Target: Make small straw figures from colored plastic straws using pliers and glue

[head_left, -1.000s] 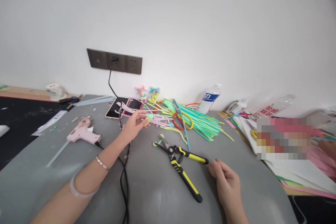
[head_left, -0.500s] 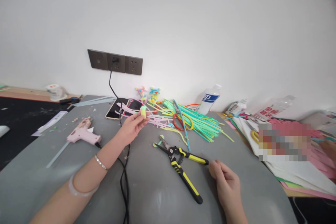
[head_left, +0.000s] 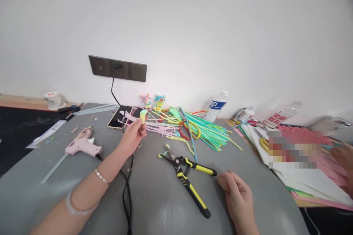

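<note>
My left hand [head_left: 132, 134] is raised a little above the grey table [head_left: 154, 205], fingers pinched on a small yellow-green straw piece [head_left: 142, 115] held upright. Just behind it lie loose pink strips [head_left: 162, 129] and a heap of green and yellow straws [head_left: 209, 129]. My right hand [head_left: 237, 198] rests on the table near the front, fingers loosely curled with nothing visible in them. Yellow-and-black pliers [head_left: 190, 176] lie open between my two hands, their handle end close to my right hand.
A pink glue gun [head_left: 82, 146] lies at left, its black cable [head_left: 125, 198] running to the wall socket [head_left: 118, 68]. Two phones [head_left: 121, 114], small straw figures [head_left: 153, 101], a water bottle [head_left: 216, 105] and coloured paper sheets [head_left: 309, 176] sit around. Another person's hand [head_left: 343, 158] shows at far right.
My left hand has lifted the straw piece off the pile and turned it upright, drawing slightly back toward me. My right hand has stayed in place.
</note>
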Demonstrator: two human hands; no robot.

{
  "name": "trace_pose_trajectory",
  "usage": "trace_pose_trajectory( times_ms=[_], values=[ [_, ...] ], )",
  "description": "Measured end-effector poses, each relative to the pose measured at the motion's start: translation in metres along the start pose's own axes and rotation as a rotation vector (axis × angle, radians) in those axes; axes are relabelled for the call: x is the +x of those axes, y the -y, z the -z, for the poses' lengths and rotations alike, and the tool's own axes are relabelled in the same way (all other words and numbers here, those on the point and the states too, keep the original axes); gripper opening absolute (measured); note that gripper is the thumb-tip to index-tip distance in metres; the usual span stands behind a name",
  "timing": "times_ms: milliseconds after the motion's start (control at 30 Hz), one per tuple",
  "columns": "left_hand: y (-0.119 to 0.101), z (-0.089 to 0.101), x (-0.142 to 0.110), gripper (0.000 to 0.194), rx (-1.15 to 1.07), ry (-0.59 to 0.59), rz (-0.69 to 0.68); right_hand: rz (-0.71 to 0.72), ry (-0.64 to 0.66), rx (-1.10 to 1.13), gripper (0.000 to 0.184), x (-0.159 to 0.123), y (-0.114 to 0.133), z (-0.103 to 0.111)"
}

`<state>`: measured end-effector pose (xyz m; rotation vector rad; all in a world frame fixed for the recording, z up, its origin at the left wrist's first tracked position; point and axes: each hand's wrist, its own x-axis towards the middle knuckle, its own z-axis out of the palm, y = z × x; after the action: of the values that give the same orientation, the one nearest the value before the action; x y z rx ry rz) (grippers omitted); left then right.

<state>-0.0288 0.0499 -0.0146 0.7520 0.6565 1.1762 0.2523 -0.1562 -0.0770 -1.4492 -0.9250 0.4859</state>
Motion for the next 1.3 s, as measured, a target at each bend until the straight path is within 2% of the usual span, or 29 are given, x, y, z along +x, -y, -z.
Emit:
trace_pose_trajectory(
  times_ms=[67,133,300,400,500,600,667,733,800,867,900,967,1033,1300],
  values=[
    [0.001,0.000,0.000,0.036,0.093,-0.029,-0.026,-0.011,0.001,0.014,0.051,0.000,0.001,0.000],
    [0.002,0.002,0.001,0.035,0.293,-0.007,-0.097,-0.016,0.000,0.017,0.051,0.000,0.001,0.000],
    [0.010,0.012,0.001,0.019,1.113,0.200,-0.441,-0.019,0.000,0.039,0.050,-0.001,-0.001,-0.001],
    [0.016,0.018,0.000,0.018,1.358,0.297,-0.490,-0.017,0.006,0.045,0.050,-0.002,-0.002,-0.001],
    [0.019,0.021,0.000,0.024,1.419,0.316,-0.483,0.011,0.018,0.006,0.051,0.008,0.006,-0.001],
    [0.021,0.022,0.002,0.036,1.436,0.317,-0.476,0.115,0.091,-0.123,0.049,0.038,0.030,-0.007],
    [0.022,0.023,0.003,0.042,1.438,0.337,-0.478,0.227,0.252,-0.233,0.043,0.066,0.050,-0.021],
    [0.023,0.025,0.003,0.044,1.423,0.339,-0.488,0.329,0.457,-0.366,0.034,0.095,0.066,-0.043],
    [0.024,0.027,0.004,0.044,1.400,0.328,-0.493,0.397,0.689,-0.541,0.025,0.119,0.073,-0.071],
    [0.024,0.027,0.004,0.044,1.385,0.323,-0.486,0.474,0.815,-0.736,0.022,0.136,0.070,-0.099],
    [0.024,0.027,0.004,0.044,1.382,0.326,-0.480,0.521,0.841,-0.839,0.024,0.141,0.066,-0.112],
    [0.023,0.026,0.004,0.043,1.381,0.326,-0.469,0.544,0.850,-0.906,0.026,0.148,0.057,-0.131],
    [0.021,0.024,0.003,0.041,1.387,0.323,-0.464,0.550,0.838,-0.932,0.025,0.151,0.049,-0.141],
    [0.020,0.020,0.002,0.042,1.414,0.362,-0.464,0.600,0.862,-0.928,0.024,0.158,0.046,-0.150]
  ],
)
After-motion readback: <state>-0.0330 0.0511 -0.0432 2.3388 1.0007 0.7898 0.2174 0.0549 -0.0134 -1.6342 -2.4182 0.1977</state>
